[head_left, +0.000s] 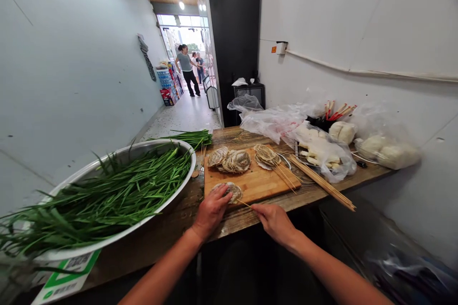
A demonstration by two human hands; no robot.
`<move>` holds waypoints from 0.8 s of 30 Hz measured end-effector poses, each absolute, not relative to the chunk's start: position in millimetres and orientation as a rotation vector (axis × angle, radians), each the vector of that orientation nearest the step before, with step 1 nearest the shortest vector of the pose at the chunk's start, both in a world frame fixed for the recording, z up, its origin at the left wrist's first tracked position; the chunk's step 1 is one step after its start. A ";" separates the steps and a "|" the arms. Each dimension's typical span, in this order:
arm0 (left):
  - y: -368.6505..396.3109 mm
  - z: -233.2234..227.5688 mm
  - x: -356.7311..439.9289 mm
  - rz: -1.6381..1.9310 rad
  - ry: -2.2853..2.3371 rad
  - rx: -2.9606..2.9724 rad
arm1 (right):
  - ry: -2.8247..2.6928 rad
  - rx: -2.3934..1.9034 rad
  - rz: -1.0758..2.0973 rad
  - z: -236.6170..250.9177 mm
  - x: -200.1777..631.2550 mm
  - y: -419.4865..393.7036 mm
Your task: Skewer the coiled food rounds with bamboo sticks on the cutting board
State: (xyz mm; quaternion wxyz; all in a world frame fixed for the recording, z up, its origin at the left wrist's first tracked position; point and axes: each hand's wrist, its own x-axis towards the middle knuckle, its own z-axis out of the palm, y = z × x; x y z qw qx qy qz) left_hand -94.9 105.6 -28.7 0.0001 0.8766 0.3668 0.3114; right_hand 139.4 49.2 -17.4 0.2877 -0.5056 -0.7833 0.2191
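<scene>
My left hand lies flat, fingers spread and pressing down on a round, ruffled grey-brown slice at the near edge of the rectangular wooden cutting board. My right hand pinches a thin bamboo skewer between thumb and fingers, its tip at the side of that slice. Both forearms reach in from below, wrists low over the worn wooden counter.

To my left a wide white enamel basin sits on the counter, heaped with long green chives that spill over its rim. Further along the board lie two stacks of the same ruffled slices, some already on sticks, and beside the board a loose bundle of bare bamboo skewers lies slantwise. Behind these, clear plastic bags hold pale white lumps, and a dark container against the white wall holds red-tipped sticks. Far down the corridor a person stands by a bright doorway.
</scene>
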 end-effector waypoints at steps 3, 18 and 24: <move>100.1 -15.0 -100.2 0.774 1.150 2.719 | -2.145 -1.360 0.534 -19.0 142.5 49.4; 101.7 -5.9 -102.5 0.387 1.283 2.744 | -2.388 -1.395 0.362 -11.1 147.9 54.4; 102.4 -13.8 -104.5 0.499 1.364 2.757 | -2.226 -1.593 0.166 16.9 186.1 78.1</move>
